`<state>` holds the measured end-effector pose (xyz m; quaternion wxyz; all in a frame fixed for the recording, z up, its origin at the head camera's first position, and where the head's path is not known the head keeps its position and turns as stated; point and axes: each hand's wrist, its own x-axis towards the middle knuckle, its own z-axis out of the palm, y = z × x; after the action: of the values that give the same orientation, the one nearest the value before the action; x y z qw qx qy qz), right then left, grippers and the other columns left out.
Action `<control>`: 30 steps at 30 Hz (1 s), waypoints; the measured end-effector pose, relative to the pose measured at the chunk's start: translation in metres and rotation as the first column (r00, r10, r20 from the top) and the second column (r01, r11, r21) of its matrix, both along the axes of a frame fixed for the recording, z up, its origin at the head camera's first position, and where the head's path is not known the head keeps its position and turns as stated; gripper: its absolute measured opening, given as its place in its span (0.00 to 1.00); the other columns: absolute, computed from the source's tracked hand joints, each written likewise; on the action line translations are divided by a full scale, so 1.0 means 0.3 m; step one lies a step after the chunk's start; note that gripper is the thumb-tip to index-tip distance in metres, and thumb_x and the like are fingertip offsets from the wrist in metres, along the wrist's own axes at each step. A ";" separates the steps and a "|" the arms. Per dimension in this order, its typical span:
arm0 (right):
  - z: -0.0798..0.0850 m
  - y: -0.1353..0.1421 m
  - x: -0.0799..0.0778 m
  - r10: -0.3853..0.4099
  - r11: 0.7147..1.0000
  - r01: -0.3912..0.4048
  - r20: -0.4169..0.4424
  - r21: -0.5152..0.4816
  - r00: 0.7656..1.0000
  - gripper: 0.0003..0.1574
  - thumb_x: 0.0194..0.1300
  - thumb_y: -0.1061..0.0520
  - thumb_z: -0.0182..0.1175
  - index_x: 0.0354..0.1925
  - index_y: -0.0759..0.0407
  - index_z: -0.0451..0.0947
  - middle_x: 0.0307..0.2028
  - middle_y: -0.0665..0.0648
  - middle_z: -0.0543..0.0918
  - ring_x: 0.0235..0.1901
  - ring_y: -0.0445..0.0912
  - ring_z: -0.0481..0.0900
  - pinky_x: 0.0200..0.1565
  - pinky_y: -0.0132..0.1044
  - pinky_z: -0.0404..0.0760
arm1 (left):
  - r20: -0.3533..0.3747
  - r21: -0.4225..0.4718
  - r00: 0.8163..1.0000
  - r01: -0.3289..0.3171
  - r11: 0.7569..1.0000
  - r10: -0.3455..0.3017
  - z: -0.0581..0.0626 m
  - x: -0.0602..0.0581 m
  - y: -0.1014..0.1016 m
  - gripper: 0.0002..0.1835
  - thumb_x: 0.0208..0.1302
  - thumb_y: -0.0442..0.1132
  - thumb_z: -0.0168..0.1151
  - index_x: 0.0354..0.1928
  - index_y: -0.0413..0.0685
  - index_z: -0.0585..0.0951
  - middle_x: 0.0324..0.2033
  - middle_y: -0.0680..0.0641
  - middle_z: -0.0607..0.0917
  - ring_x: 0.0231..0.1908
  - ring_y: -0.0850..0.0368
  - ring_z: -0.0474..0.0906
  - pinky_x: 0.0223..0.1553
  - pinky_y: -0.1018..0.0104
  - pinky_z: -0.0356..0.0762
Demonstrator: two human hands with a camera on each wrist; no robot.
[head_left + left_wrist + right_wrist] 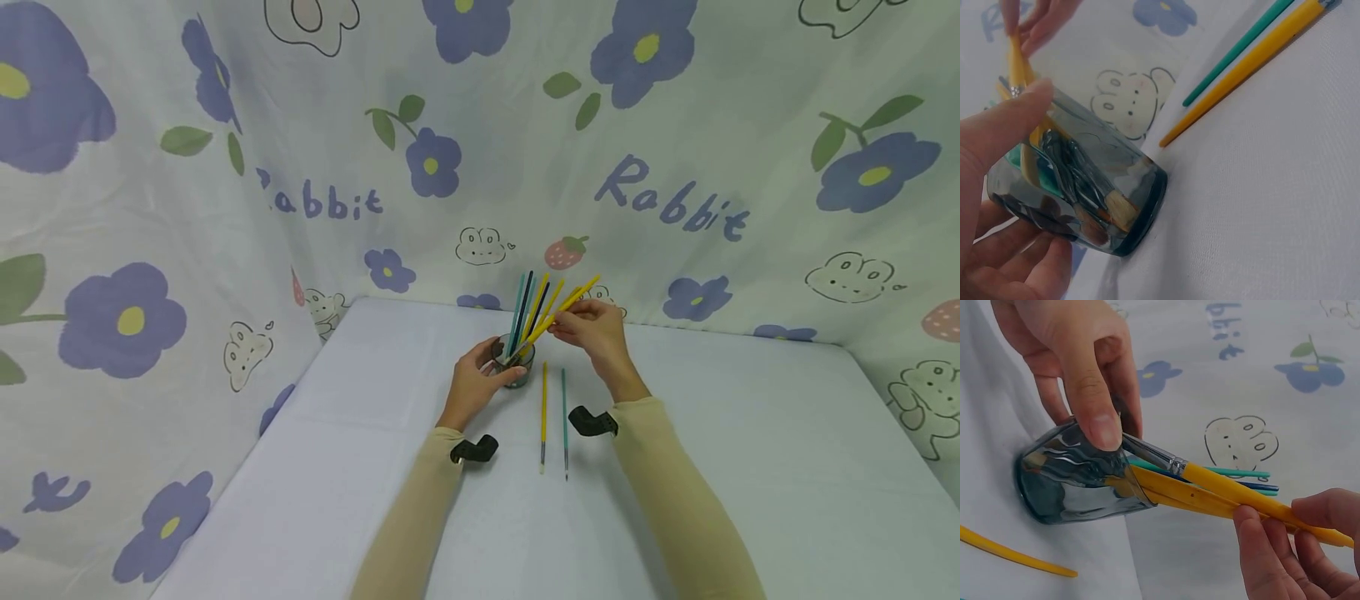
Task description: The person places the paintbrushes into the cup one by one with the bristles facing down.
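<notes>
A clear glass cup stands tilted in the left wrist view's framing, holding several paintbrushes bristles down, with teal, dark blue and yellow handles. My left hand grips this cup around its side, thumb near the rim. Beyond it to the right, my right hand pinches a yellow paintbrush by its handle. That brush's metal ferrule lies at the cup's rim by the left thumb. Other yellow handles run close beneath it; whether the fingers also hold one I cannot tell.
On the white table, a yellow paintbrush and a teal paintbrush lie side by side, bristles toward me, between the forearms. A patterned cloth hangs behind the table. Black mounts sit on both wrists.
</notes>
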<state>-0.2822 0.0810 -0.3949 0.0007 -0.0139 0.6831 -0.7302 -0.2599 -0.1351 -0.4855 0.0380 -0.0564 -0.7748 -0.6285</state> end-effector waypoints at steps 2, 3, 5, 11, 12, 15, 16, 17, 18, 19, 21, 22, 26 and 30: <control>-0.001 -0.002 0.005 0.009 1.000 -0.009 0.004 0.009 1.000 0.17 0.64 0.62 0.65 0.46 0.71 0.73 0.36 0.59 0.86 0.32 0.45 0.89 0.42 0.37 0.89 | -0.005 -0.005 1.000 -0.001 1.000 0.001 -0.002 -0.001 0.001 0.47 0.48 0.52 0.79 0.69 0.45 0.70 0.63 0.45 0.78 0.66 0.52 0.73 0.69 0.54 0.73; -0.002 -0.003 0.007 0.010 1.000 -0.010 0.007 0.012 1.000 0.17 0.64 0.62 0.64 0.47 0.72 0.73 0.37 0.61 0.86 0.33 0.45 0.89 0.42 0.37 0.89 | -0.007 -0.009 1.000 -0.002 1.000 0.002 -0.003 -0.001 0.001 0.47 0.48 0.53 0.79 0.69 0.45 0.69 0.63 0.45 0.78 0.66 0.52 0.73 0.68 0.54 0.73; -0.004 -0.005 0.009 0.011 1.000 -0.012 0.013 0.010 1.000 0.17 0.64 0.63 0.64 0.47 0.72 0.73 0.38 0.62 0.86 0.32 0.45 0.89 0.42 0.37 0.89 | -0.010 -0.012 1.000 -0.002 1.000 0.002 -0.004 -0.001 0.002 0.47 0.48 0.53 0.79 0.69 0.45 0.69 0.63 0.46 0.78 0.66 0.52 0.73 0.68 0.55 0.73; -0.017 -0.009 0.005 0.020 1.000 -0.020 0.030 0.023 0.999 0.16 0.64 0.62 0.66 0.46 0.70 0.73 0.35 0.58 0.86 0.32 0.45 0.89 0.40 0.37 0.90 | -0.003 -0.010 1.000 -0.008 1.000 0.008 0.002 0.002 0.003 0.45 0.49 0.53 0.78 0.69 0.49 0.70 0.64 0.47 0.78 0.67 0.53 0.72 0.69 0.56 0.73; -0.018 -0.009 0.005 0.019 0.999 -0.020 0.034 0.032 0.999 0.16 0.63 0.62 0.66 0.46 0.69 0.74 0.35 0.58 0.86 0.33 0.45 0.89 0.40 0.37 0.90 | 0.000 -0.009 1.000 -0.009 1.000 0.009 0.002 0.002 0.003 0.45 0.48 0.53 0.78 0.69 0.50 0.70 0.64 0.47 0.78 0.67 0.53 0.72 0.69 0.56 0.73; -0.021 -0.008 0.005 0.016 0.998 -0.019 0.038 0.055 0.999 0.16 0.63 0.61 0.66 0.46 0.69 0.74 0.36 0.58 0.86 0.34 0.46 0.90 0.41 0.38 0.90 | -0.001 -0.013 1.000 -0.009 1.000 0.009 0.000 0.001 0.002 0.45 0.47 0.55 0.79 0.68 0.53 0.71 0.63 0.48 0.78 0.67 0.54 0.73 0.68 0.57 0.73; -0.021 -0.009 0.006 0.016 0.998 -0.018 0.038 0.057 0.999 0.17 0.63 0.61 0.66 0.46 0.69 0.74 0.36 0.58 0.86 0.34 0.47 0.90 0.41 0.38 0.90 | -0.003 -0.013 1.000 -0.008 1.000 0.008 -0.002 0.001 0.001 0.45 0.47 0.55 0.78 0.68 0.54 0.71 0.63 0.48 0.78 0.66 0.54 0.73 0.68 0.57 0.73; -0.021 -0.009 0.007 0.017 0.998 -0.019 0.035 0.059 0.999 0.16 0.63 0.62 0.66 0.46 0.69 0.74 0.36 0.58 0.86 0.34 0.47 0.90 0.42 0.39 0.90 | -0.006 -0.012 1.000 -0.006 1.000 0.006 -0.004 0.001 0.000 0.45 0.47 0.56 0.78 0.68 0.55 0.71 0.63 0.48 0.78 0.66 0.54 0.73 0.68 0.57 0.74; -0.021 -0.009 0.007 0.018 0.998 -0.020 0.031 0.061 0.999 0.16 0.63 0.62 0.66 0.46 0.70 0.74 0.36 0.58 0.86 0.35 0.47 0.90 0.42 0.40 0.90 | -0.010 -0.011 1.000 -0.006 1.000 0.005 -0.005 0.000 -0.001 0.45 0.47 0.56 0.78 0.68 0.56 0.72 0.63 0.48 0.78 0.66 0.54 0.73 0.68 0.57 0.74; -0.022 -0.009 0.007 0.020 0.998 -0.022 0.028 0.061 0.999 0.16 0.63 0.62 0.66 0.45 0.70 0.74 0.36 0.58 0.85 0.35 0.48 0.90 0.42 0.40 0.90 | -0.013 -0.011 1.000 -0.006 1.000 0.006 -0.007 0.000 -0.002 0.45 0.46 0.57 0.78 0.68 0.56 0.72 0.63 0.49 0.78 0.66 0.54 0.73 0.68 0.57 0.74; -0.023 -0.010 0.007 0.019 0.998 -0.020 0.026 0.057 0.999 0.15 0.63 0.63 0.66 0.44 0.70 0.75 0.35 0.57 0.85 0.34 0.47 0.90 0.43 0.41 0.90 | -0.017 -0.011 1.000 -0.007 1.000 0.007 -0.009 -0.001 -0.003 0.45 0.46 0.57 0.78 0.67 0.57 0.72 0.62 0.49 0.79 0.66 0.54 0.74 0.67 0.57 0.74; -0.023 -0.009 0.007 0.020 0.998 -0.021 0.024 0.059 1.000 0.15 0.63 0.62 0.66 0.44 0.70 0.75 0.34 0.56 0.85 0.34 0.47 0.89 0.43 0.41 0.89 | -0.017 -0.010 1.000 -0.008 1.000 0.008 -0.009 -0.002 -0.003 0.45 0.46 0.57 0.78 0.68 0.57 0.72 0.62 0.49 0.79 0.66 0.54 0.74 0.67 0.57 0.74; -0.027 -0.006 0.008 0.028 0.998 -0.029 0.022 0.056 0.999 0.16 0.63 0.62 0.67 0.44 0.70 0.74 0.34 0.55 0.85 0.33 0.46 0.89 0.43 0.41 0.90 | -0.018 -0.014 1.000 -0.009 1.000 0.009 -0.011 -0.003 -0.002 0.47 0.46 0.57 0.78 0.69 0.51 0.71 0.63 0.48 0.78 0.66 0.53 0.73 0.67 0.57 0.75; -0.030 0.000 0.016 0.040 0.995 -0.044 0.042 0.093 0.998 0.17 0.63 0.61 0.67 0.45 0.70 0.74 0.36 0.59 0.85 0.34 0.45 0.89 0.44 0.41 0.89 | -0.008 -0.020 1.000 -0.011 1.000 0.011 -0.009 -0.004 0.000 0.46 0.47 0.56 0.78 0.69 0.52 0.71 0.63 0.48 0.78 0.66 0.53 0.73 0.67 0.58 0.75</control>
<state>-0.2773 0.0809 -0.4039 0.0305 -0.0136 0.7159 -0.6974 -0.2610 -0.1351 -0.4881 0.0439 -0.0552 -0.7811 -0.6203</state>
